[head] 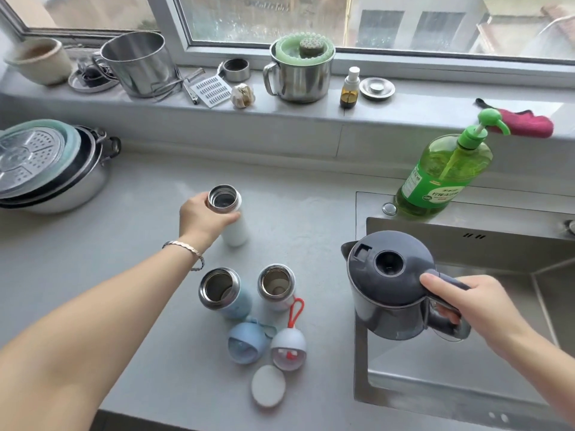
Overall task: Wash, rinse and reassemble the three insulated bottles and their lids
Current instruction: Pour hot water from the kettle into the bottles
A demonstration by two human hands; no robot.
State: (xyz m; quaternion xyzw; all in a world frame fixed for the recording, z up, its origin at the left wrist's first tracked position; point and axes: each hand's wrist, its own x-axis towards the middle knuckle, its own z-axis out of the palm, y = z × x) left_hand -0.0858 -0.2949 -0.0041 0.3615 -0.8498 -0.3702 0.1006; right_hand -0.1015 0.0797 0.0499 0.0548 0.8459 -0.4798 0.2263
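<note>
White bottle (237, 233): lidless, upright mid-tabletop, clasped by left grip (202, 220).
Blue bottle (225, 293), pale bottle (277, 287): open-mouthed, side by side nearer the front edge; contents unclear.
Blue lid (247, 343), grey lid (287, 348), white lid (268, 385): clustered just before them.
Grey kettle (395, 284): lid closed, handle grasped by right grip (473, 303), above the sink's (361, 374) left rim.

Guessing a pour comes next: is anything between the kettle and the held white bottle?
Nothing visible. Bare countertop lies between the kettle and the tall white bottle, its mouth uncapped; the blue bottle and short white bottle stand nearer the person.
</note>
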